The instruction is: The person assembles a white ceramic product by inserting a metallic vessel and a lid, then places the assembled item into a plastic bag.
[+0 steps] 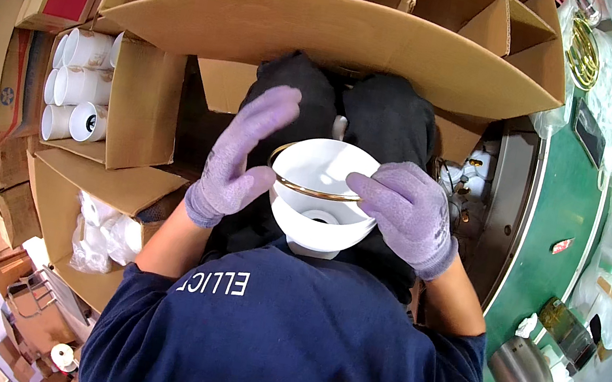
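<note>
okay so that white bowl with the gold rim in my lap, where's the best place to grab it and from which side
Take the white bowl by its outer wall just under the gold rim, probably coming from the sides. It is tilted with its mouth up and away from you, and its narrow foot sits low against your body. The right hand already pinches the rim; the left hand is open beside the opposite wall.

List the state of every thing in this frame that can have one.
White funnel-shaped ceramic piece: upright, held over the lap.
Gold ring: sits on the piece's rim.
Right hand: gloved, gripping the rim.
Left hand: gloved, open, beside the piece.
Divided carton: open.
Box of white cups: open, cups on their sides.
</note>
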{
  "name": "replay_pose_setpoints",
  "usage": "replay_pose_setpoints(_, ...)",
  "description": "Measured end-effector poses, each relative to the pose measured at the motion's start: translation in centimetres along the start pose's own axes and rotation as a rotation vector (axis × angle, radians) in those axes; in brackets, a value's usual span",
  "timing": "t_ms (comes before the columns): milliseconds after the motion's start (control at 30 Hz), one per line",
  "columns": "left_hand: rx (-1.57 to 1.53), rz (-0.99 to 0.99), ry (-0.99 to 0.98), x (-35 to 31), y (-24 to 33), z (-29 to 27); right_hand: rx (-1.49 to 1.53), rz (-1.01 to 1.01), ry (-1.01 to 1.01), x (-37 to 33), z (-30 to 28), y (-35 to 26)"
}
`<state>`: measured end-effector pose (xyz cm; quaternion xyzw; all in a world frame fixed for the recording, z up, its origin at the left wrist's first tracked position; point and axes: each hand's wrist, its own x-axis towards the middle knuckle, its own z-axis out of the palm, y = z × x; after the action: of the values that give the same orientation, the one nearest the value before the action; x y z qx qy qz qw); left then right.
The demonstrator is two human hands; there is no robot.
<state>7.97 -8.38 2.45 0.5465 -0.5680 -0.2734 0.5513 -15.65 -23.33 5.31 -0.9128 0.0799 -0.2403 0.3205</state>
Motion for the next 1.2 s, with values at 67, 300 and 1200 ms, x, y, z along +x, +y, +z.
replay_pose_setpoints(67,0.049,0.074,-0.226,-1.4,-0.5,-0.8,0.082,0.023,-0.094,-0.6,-0.7,-0.6)
replay_pose_setpoints(300,0.410,0.180,-0.057,-6.6,1.8,1.3,0.011,0.004,-0.068,-3.4,-0.1,-4.1)
replay_pose_setpoints(1200,0.077,-0.532,-0.238,-5.4,2.5,-1.2,0.389,0.675,-0.314,-5.1,2.1,-2.5)
